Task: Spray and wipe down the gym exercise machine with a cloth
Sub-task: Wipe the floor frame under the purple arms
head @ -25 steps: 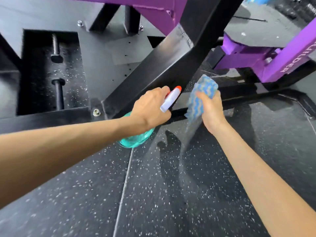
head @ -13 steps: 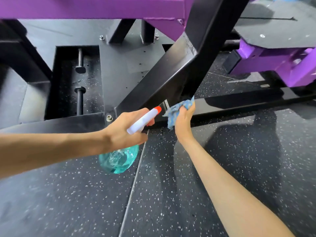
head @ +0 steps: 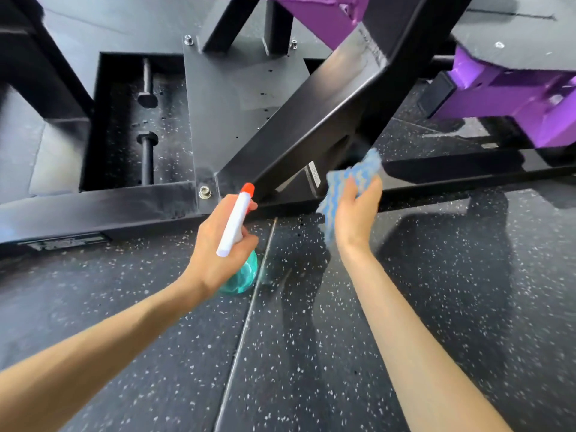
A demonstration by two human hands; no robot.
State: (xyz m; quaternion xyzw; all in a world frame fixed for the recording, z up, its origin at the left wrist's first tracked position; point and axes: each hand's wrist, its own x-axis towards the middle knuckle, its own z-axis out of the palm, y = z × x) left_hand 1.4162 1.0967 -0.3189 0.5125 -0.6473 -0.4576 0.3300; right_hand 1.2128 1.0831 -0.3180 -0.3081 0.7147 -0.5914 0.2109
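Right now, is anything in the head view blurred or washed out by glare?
Head view: the cloth in the right hand is motion-smeared, as is the purple frame at right; glare streaks the black diagonal beam; the spray bottle in the left hand looks sharp.

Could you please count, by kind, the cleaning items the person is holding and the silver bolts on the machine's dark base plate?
Spray bottle: 1
Blue cloth: 1
Silver bolts: 3
Total: 5
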